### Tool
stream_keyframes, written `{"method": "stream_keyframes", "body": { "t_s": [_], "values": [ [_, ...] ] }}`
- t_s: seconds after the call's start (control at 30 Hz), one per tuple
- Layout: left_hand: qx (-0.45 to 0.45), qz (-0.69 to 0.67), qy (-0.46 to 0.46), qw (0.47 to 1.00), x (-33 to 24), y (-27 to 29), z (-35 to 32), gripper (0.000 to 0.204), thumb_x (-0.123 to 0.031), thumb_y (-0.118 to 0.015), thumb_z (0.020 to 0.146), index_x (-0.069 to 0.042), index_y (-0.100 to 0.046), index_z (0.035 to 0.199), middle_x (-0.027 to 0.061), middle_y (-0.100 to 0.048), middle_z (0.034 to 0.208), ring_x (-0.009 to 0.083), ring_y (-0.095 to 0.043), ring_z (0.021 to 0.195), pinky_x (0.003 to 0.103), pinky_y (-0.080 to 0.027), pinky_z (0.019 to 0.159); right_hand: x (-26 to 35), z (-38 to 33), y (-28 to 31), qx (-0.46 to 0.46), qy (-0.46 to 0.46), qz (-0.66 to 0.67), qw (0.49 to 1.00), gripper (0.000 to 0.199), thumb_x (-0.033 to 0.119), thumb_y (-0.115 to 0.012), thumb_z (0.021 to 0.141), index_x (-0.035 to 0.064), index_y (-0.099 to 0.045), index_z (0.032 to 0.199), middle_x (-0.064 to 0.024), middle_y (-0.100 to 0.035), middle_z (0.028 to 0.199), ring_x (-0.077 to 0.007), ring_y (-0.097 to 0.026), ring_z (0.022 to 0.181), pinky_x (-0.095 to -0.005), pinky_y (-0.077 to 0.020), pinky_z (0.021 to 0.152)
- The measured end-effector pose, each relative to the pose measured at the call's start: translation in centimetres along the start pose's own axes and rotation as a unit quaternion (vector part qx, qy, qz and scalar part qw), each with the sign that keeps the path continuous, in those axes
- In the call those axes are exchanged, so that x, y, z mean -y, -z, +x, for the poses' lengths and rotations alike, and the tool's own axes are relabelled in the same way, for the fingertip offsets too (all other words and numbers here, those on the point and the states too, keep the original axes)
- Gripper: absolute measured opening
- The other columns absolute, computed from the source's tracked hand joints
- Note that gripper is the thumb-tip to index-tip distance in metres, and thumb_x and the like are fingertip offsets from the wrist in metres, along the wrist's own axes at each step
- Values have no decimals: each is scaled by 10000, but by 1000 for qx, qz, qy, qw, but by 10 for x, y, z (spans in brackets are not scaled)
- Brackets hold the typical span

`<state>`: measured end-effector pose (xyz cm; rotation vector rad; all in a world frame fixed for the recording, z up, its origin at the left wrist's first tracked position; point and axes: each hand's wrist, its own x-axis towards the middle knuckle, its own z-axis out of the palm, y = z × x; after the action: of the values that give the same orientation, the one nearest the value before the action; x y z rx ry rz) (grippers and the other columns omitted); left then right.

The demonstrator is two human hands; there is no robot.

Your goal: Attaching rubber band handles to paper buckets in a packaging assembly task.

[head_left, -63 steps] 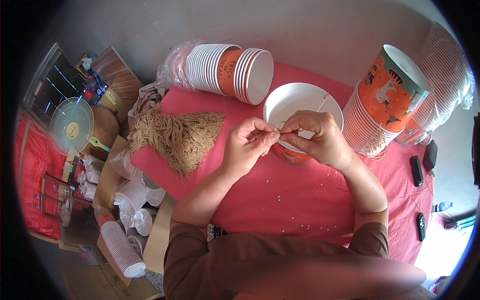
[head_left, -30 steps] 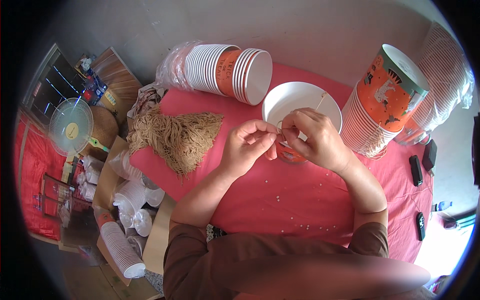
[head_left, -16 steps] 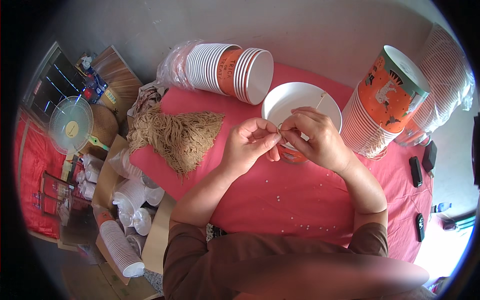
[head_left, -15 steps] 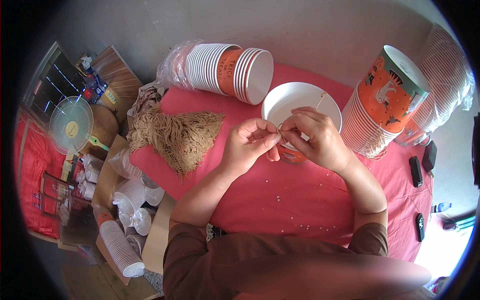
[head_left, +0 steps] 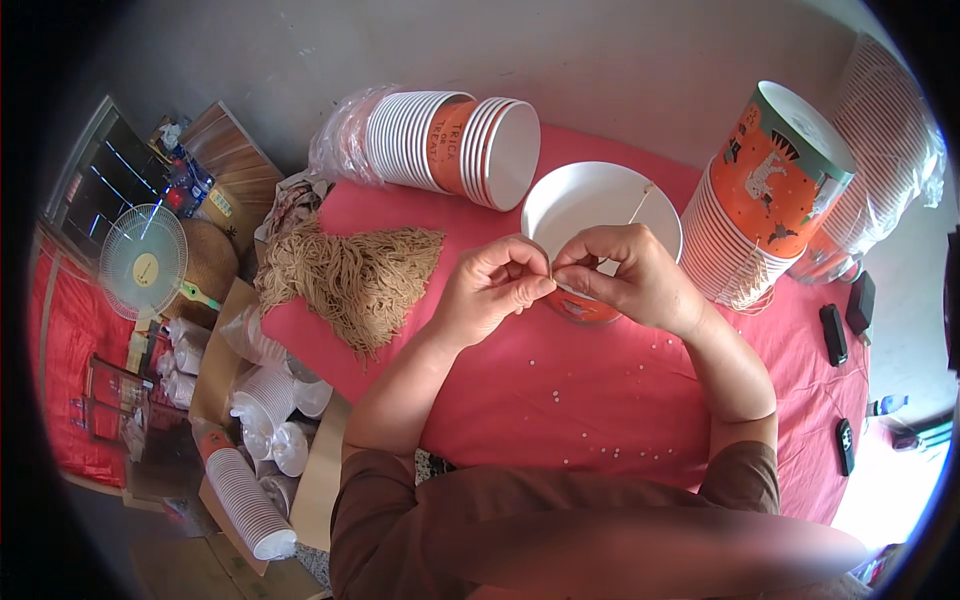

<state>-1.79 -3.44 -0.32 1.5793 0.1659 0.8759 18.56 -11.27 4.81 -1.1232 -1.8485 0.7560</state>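
An orange paper bucket (head_left: 575, 190) with a white inside stands before me, its open top facing up. Both hands meet over its near rim. The fingertips of my left hand (head_left: 487, 292) and my right hand (head_left: 640, 280) are pinched together on a thin tan cord, mostly hidden by the fingers. Inside the bucket, a length of cord (head_left: 640, 205) runs from the far right wall toward my right hand. A thick bundle of tan cords (head_left: 360, 275) lies to the left on the red tablecloth (head_left: 500, 400).
Nested buckets (head_left: 415, 140) lie on their side at the back left. Another tall stack (head_left: 770, 180) stands at the right, with cords hanging from it; a plastic-wrapped stack (head_left: 890, 150) is behind. Small white bits (head_left: 556, 397) dot the cloth. A carton (head_left: 320, 450) of cups is at left.
My fingertips have drawn slightly left and down, and the small cord loop seen between them earlier is now hidden. The bucket stays in place.
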Motion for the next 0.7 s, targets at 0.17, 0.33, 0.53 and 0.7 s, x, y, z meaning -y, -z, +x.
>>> {"method": "stream_keyframes", "body": {
  "t_s": [0.17,0.33,0.53,0.7],
  "values": [
    [32,-40,42,998,0,4,0,73,-71,-649,946,-38,-588,970,-11,-571,879,40,-519,666,186,-422,554,3,1,1,21,-29,13,999,78,73,-687,896,2,-694,927,-63,-708,837,-120,-656,788,-277,-515,725],
    [37,-121,83,988,-1,3,0,92,-109,-635,960,-46,-574,988,-9,-561,827,50,-522,673,203,-434,556,0,2,1,28,-18,30,999,90,73,-681,901,-8,-690,940,-68,-708,844,-122,-656,795,-279,-515,733],
    [25,-155,104,982,-4,3,2,98,-121,-636,961,-53,-572,990,-9,-547,794,48,-507,658,200,-428,544,1,0,0,6,-6,28,1000,104,59,-677,898,-10,-690,974,-62,-704,832,-120,-653,787,-280,-512,724],
    [27,-111,91,989,1,6,2,106,-125,-636,962,-48,-575,1003,-11,-546,796,42,-491,636,191,-417,534,1,1,-6,-27,59,-89,994,95,4,-695,831,-4,-667,921,-66,-659,736,-157,-644,679,-302,-502,632]
  ]
}}
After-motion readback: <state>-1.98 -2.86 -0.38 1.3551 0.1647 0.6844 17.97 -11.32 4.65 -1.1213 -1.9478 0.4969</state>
